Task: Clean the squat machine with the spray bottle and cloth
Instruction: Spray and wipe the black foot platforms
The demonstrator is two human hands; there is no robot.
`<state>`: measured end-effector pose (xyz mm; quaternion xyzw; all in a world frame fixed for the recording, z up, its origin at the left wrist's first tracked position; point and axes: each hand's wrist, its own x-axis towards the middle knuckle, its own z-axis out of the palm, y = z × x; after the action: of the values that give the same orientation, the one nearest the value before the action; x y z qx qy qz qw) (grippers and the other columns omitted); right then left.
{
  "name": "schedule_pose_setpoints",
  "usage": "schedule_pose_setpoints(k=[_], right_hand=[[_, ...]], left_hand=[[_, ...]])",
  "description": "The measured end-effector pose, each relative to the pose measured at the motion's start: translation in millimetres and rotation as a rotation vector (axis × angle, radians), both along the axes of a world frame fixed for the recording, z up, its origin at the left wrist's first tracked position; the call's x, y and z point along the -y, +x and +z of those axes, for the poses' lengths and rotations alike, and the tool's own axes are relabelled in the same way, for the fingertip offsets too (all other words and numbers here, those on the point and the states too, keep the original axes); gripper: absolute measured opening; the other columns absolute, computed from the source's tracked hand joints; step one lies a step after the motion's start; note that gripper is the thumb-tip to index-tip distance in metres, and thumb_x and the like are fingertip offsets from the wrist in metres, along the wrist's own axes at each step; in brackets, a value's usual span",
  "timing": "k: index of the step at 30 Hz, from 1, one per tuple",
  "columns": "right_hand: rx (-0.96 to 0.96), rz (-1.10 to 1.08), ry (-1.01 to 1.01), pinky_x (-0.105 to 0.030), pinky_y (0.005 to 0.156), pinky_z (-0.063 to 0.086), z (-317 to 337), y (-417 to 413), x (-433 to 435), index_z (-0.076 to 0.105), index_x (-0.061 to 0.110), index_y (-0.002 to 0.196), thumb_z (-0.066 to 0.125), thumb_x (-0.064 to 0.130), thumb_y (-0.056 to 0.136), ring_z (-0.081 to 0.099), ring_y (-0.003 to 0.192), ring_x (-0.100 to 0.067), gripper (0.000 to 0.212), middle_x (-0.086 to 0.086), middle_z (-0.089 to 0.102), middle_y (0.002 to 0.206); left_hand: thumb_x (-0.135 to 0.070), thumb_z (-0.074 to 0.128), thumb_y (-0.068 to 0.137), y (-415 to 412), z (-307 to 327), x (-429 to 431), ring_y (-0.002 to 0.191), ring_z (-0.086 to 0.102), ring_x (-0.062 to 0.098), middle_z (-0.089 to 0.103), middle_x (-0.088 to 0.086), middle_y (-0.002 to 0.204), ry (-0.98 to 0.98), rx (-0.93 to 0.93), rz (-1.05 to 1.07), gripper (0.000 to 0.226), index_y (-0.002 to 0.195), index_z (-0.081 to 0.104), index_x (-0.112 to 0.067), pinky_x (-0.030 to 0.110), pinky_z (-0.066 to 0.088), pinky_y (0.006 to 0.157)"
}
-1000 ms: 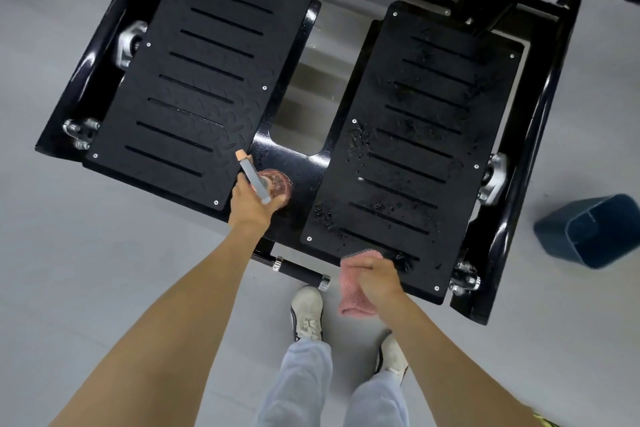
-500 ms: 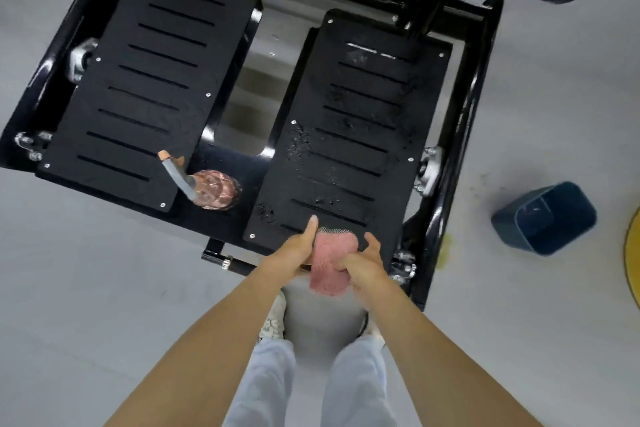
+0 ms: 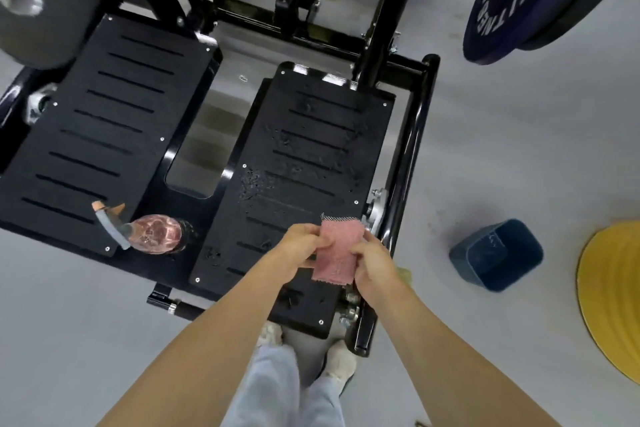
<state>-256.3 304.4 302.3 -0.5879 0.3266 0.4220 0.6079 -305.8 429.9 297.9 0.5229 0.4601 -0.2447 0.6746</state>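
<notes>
Both hands meet over the near end of the right footplate (image 3: 311, 163): the left hand (image 3: 304, 244) pinches one edge of the pink cloth (image 3: 337, 253) and the right hand (image 3: 372, 262) pinches the other, so the cloth hangs stretched between them just above the plate. Far to the left, the spray bottle (image 3: 152, 234) lies on its side on the black crossbar between the left footplate (image 3: 104, 128) and the right one, well apart from either hand. Droplets speckle the right footplate, so spraying looks done and the cloth is being readied. Next, I judge, it must be pressed flat and swept across the wet slots. On the blue weight plate (image 3: 530, 0) at upper right, white lettering is only partly readable, seemingly "FITNESS".
</notes>
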Motion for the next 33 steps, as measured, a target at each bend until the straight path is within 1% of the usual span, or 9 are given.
schedule_pose_setpoints(k=[2,4,8,13,19,25,27,29,33], right_hand=[[-0.016,0.022,-0.025,-0.038,0.078,0.053,-1.4,5.5,-6.9,0.059,0.006,0.112,0.045,0.000,0.092,0.062,0.098,-0.026,0.025,-0.012,0.064,0.109],[-0.032,0.009,-0.055,-0.030,0.069,0.052,-6.7,11.3,-16.8,0.058,0.005,0.114,0.054,0.010,0.094,0.062,0.099,-0.023,0.021,-0.013,0.065,0.111],[-0.059,-0.003,-0.006,-0.036,0.083,0.053,-18.2,27.8,-41.8,0.062,0.009,0.107,0.066,0.021,0.088,0.062,0.106,-0.026,0.022,-0.012,0.066,0.111],[-0.016,-0.002,0.019,-0.032,0.073,0.054,-33.8,50.2,-82.0,0.064,0.010,0.104,0.055,0.015,0.096,0.063,0.097,-0.022,0.013,-0.013,0.066,0.113],[0.023,-0.033,-0.020,-0.033,0.072,0.052,-49.6,72.1,-119.2,0.050,0.024,0.123,0.052,0.004,0.095,0.060,0.099,-0.022,0.034,-0.008,0.061,0.115],[0.086,0.036,-0.158,-0.023,0.065,0.049,-57.3,97.6,-124.7,0.061,0.002,0.112,0.058,0.009,0.093,0.059,0.079,-0.014,0.021,-0.010,0.065,0.105],[0.126,0.065,-0.188,-0.023,0.070,0.049,-60.9,112.2,-123.0,0.061,0.004,0.113,0.058,0.008,0.092,0.059,0.082,-0.014,0.022,-0.008,0.064,0.107],[0.142,0.122,-0.186,-0.032,0.088,0.051,-65.7,129.7,-123.0,0.061,0.009,0.117,0.060,0.012,0.089,0.061,0.099,-0.019,0.028,-0.007,0.063,0.115],[0.170,0.213,-0.173,-0.042,0.108,0.038,-71.1,170.3,-119.3,0.061,0.015,0.121,0.062,0.027,0.089,0.052,0.120,-0.021,0.034,-0.005,0.059,0.129]], left_hand=[[-0.009,0.062,0.091,6.4,-4.3,-7.3,0.100,0.066,0.020,0.069,0.009,0.108,0.017,0.003,-0.004,0.021,0.111,0.064,-0.004,0.028,0.056,0.069],[-0.012,0.065,0.089,13.7,-7.7,-19.2,0.098,0.066,0.019,0.070,0.009,0.109,0.012,0.016,-0.048,0.022,0.111,0.065,-0.006,0.027,0.055,0.074],[-0.028,0.073,0.084,32.9,-16.3,-50.1,0.102,0.063,0.017,0.069,0.000,0.107,0.033,0.059,-0.178,0.029,0.110,0.064,-0.017,0.035,0.050,0.092],[-0.041,0.074,0.079,60.3,-30.4,-87.5,0.103,0.061,0.021,0.065,0.002,0.111,0.036,0.046,-0.230,0.046,0.115,0.056,-0.019,0.038,0.050,0.090],[-0.046,0.073,0.078,79.2,-50.1,-105.7,0.101,0.065,0.020,0.069,0.006,0.110,-0.068,0.019,-0.216,0.053,0.118,0.061,-0.013,0.037,0.051,0.093],[-0.049,0.073,0.077,100.4,-60.2,-115.7,0.104,0.065,0.021,0.072,0.002,0.107,-0.038,0.063,-0.205,0.043,0.106,0.071,-0.018,0.043,0.045,0.101],[-0.050,0.074,0.072,111.5,-61.2,-116.0,0.103,0.065,0.022,0.072,0.002,0.106,0.010,0.063,-0.208,0.045,0.105,0.071,-0.020,0.045,0.045,0.100],[-0.044,0.073,0.076,125.8,-60.2,-115.2,0.099,0.066,0.022,0.072,0.004,0.102,0.059,0.079,-0.200,0.040,0.104,0.070,-0.016,0.044,0.049,0.096],[-0.023,0.065,0.089,154.8,-66.8,-111.7,0.091,0.067,0.026,0.070,0.012,0.100,0.236,0.080,-0.104,0.026,0.108,0.065,-0.006,0.039,0.054,0.087]])
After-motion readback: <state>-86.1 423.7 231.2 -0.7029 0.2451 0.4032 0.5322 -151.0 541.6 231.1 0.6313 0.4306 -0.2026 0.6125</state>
